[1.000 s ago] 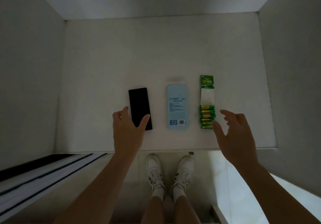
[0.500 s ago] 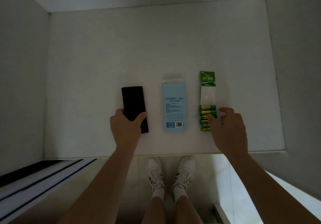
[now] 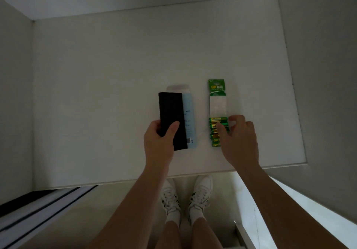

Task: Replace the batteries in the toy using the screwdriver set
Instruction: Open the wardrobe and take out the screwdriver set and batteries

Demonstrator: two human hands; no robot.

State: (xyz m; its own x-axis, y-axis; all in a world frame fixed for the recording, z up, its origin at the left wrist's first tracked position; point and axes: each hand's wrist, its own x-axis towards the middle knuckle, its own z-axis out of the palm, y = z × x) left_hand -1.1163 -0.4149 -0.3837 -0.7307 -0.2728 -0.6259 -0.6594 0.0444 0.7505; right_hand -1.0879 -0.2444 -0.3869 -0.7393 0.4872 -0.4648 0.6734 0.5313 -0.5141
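Gripping the black flat case [image 3: 171, 113] by its near end, thumb on top and fingers curled round its left edge, the left hand [image 3: 159, 144] holds it overlapping the blue box [image 3: 189, 121] on the white counter [image 3: 96, 103]. The right hand [image 3: 240, 140] pinches the battery pack [image 3: 217, 101] lying just right of the box, thumb on the cells, forefinger hooked over its far edge; better to lift it level, I'd say, so loose cells stay in.
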